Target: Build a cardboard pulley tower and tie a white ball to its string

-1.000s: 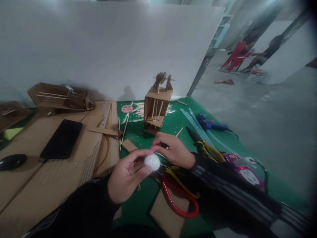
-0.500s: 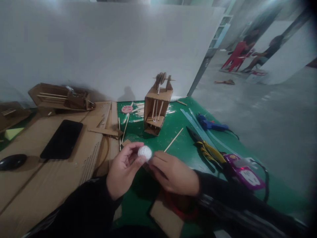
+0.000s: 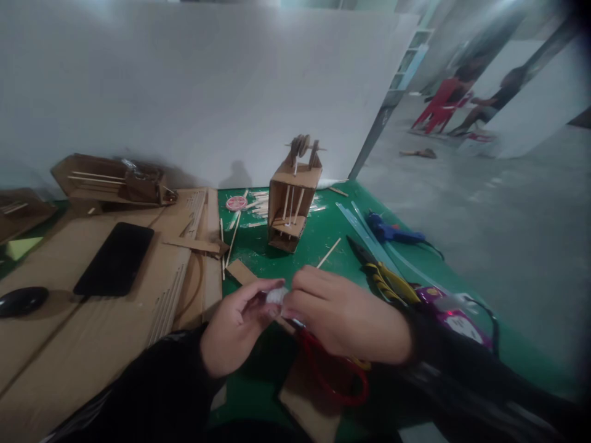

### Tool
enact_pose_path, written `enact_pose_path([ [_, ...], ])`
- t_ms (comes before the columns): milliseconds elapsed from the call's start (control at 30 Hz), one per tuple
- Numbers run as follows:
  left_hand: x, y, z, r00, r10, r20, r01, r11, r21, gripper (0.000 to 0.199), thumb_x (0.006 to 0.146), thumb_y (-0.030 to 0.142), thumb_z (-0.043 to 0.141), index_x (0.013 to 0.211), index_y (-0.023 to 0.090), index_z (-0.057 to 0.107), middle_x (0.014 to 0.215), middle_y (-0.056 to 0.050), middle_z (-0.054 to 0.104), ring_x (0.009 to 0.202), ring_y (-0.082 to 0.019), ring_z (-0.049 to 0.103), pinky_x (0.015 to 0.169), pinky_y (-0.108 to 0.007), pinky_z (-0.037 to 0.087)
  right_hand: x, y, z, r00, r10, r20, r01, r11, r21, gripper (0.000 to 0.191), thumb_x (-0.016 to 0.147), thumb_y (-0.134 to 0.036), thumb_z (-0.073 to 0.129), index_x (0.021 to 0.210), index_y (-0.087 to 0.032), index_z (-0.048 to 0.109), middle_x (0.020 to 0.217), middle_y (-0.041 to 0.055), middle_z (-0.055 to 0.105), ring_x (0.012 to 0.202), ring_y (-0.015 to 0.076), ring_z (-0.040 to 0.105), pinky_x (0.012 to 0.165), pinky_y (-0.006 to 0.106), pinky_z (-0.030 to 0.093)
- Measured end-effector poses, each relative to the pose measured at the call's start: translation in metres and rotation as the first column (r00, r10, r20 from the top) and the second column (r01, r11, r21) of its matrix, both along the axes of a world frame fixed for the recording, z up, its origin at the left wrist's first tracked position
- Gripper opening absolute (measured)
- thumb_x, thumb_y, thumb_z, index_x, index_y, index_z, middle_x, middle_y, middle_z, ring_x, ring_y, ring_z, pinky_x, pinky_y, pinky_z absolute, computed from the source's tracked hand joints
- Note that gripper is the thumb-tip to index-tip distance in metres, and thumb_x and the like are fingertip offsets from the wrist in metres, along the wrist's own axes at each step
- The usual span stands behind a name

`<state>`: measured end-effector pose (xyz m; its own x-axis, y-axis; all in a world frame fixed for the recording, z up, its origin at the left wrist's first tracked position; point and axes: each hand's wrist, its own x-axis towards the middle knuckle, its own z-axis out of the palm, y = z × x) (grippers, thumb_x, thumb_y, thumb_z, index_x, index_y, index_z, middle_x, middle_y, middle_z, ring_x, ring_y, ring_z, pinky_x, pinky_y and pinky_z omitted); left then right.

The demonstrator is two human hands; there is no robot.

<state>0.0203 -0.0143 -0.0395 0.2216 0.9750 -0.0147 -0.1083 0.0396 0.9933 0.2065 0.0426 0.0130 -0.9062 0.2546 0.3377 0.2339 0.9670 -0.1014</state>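
Note:
My left hand (image 3: 240, 323) is closed around a small white ball of string (image 3: 276, 296), near the front middle of the green table (image 3: 258, 255). My right hand (image 3: 335, 307) is pinched against the ball's right side, its fingers hiding part of it. What lies between those fingertips is too small to make out. Red-handled scissors (image 3: 341, 394) show just beneath my right hand, over a piece of cardboard (image 3: 305, 394). Behind both hands stands an upright cardboard box model (image 3: 281, 200) with sticks inside and discs on a stick axle on top.
On the right lie yellow-handled pliers (image 3: 392, 283), a blue glue gun (image 3: 394, 231) and a purple power strip (image 3: 462, 323). Cardboard sheets on the left carry a black phone (image 3: 115, 258) and a mouse (image 3: 23, 301). Thin sticks (image 3: 258, 206) are scattered near the white wall board (image 3: 184, 92).
My right hand has shifted right and forward, now bent over the ball. The ball has dropped slightly nearer me and is more covered by fingers. More of the scissors' red handles shows.

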Motion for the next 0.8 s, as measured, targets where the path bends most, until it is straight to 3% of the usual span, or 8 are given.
enact_pose_path([
  [100, -0.001, 0.0, 0.0, 0.998, -0.034, 0.06, 0.035, 0.999, -0.017, 0.032, 0.088, 0.029, 0.059, 0.117, 0.016, 0.057, 0.113, -0.009, 0.065, 0.103, -0.02, 0.061, 0.092, -0.03, 0.046, -0.001, 0.009, 0.003, 0.999, 0.003, -0.032, -0.004, 0.999, -0.034, 0.021, 0.095, -0.017, 0.041, 0.083, -0.014, 0.058, 0.081, 0.0073, 0.052, 0.072, 0.0176, 0.042, 0.065, 0.03, 0.038],
  [333, 0.0, 0.001, -0.002, 0.989, 0.016, 0.146, -0.015, 1.0, -0.011, 0.023, 0.082, 0.025, 0.067, 0.101, 0.019, 0.055, 0.096, -0.004, 0.063, 0.094, -0.017, 0.061, 0.085, -0.028, 0.047, -0.006, 0.029, 0.001, 0.974, -0.054, -0.219, -0.017, 0.95, -0.311, 0.014, 0.093, -0.017, 0.051, 0.088, -0.014, 0.062, 0.081, 0.005, 0.052, 0.074, 0.0138, 0.051, 0.065, 0.024, 0.044],
  [567, -0.001, 0.0, 0.0, 0.99, 0.047, 0.13, -0.047, 0.999, -0.006, 0.028, 0.082, 0.023, 0.066, 0.108, 0.016, 0.057, 0.105, -0.009, 0.064, 0.099, -0.019, 0.061, 0.087, -0.029, 0.047, -0.01, 0.04, -0.022, 0.922, -0.207, -0.326, 0.067, 0.917, -0.392, 0.016, 0.092, -0.022, 0.053, 0.081, -0.014, 0.061, 0.076, 0.004, 0.056, 0.07, 0.014, 0.053, 0.061, 0.024, 0.043],
  [700, 0.0, 0.0, 0.0, 0.991, 0.077, 0.113, -0.08, 0.997, 0.02, 0.029, 0.082, 0.024, 0.067, 0.108, 0.017, 0.055, 0.105, -0.008, 0.063, 0.097, -0.019, 0.061, 0.085, -0.028, 0.049, -0.013, 0.037, -0.034, 0.911, -0.227, -0.344, 0.061, 0.9, -0.432, 0.016, 0.092, -0.022, 0.054, 0.082, -0.013, 0.063, 0.074, 0.0039, 0.056, 0.069, 0.0138, 0.053, 0.061, 0.024, 0.041],
  [800, 0.0, 0.0, -0.001, 0.991, 0.078, 0.11, -0.083, 0.995, 0.047, 0.039, 0.084, 0.024, 0.065, 0.12, 0.02, 0.052, 0.114, -0.008, 0.061, 0.105, -0.02, 0.059, 0.09, -0.029, 0.047, -0.014, 0.034, -0.041, 0.899, -0.238, -0.367, 0.05, 0.889, -0.455, 0.015, 0.093, -0.02, 0.051, 0.086, -0.013, 0.063, 0.075, 0.0041, 0.056, 0.07, 0.0138, 0.053, 0.062, 0.024, 0.04],
])
